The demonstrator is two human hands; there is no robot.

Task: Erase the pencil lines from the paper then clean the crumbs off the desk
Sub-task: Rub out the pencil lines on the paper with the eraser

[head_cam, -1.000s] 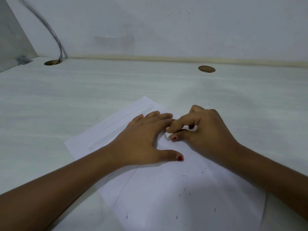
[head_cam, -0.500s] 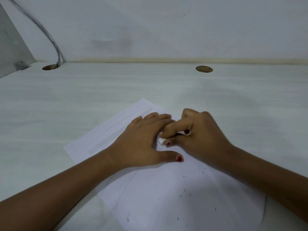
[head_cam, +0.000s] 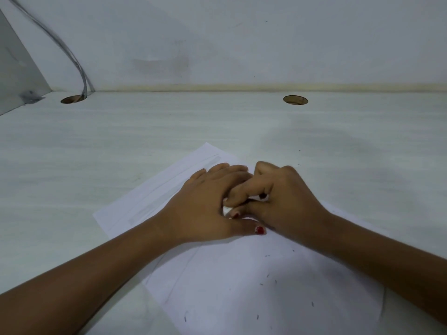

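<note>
Pressing flat w/ straight fingers, left hand [head_cam: 205, 206] pins the paper [head_cam: 242, 298] to the desk [head_cam: 121, 141]. Right hand [head_cam: 283, 201] has thumb & index curled tight on a white eraser [head_cam: 227, 211], mostly hidden, touching the sheet beside the left thumb. Faint pencil lines [head_cam: 154, 201] show far-left; dark crumbs [head_cam: 267, 276] dot the near part.

One white paper sheet [head_cam: 217, 286] under the grip, one white eraser [head_cam: 226, 210] in it. Two round desk holes [head_cam: 295, 100] beyond, about ten dark crumbs [head_cam: 267, 276].

paper [head_cam: 229, 293] on desk [head_cam: 96, 146], crumbs [head_cam: 267, 276] on its near half
</note>
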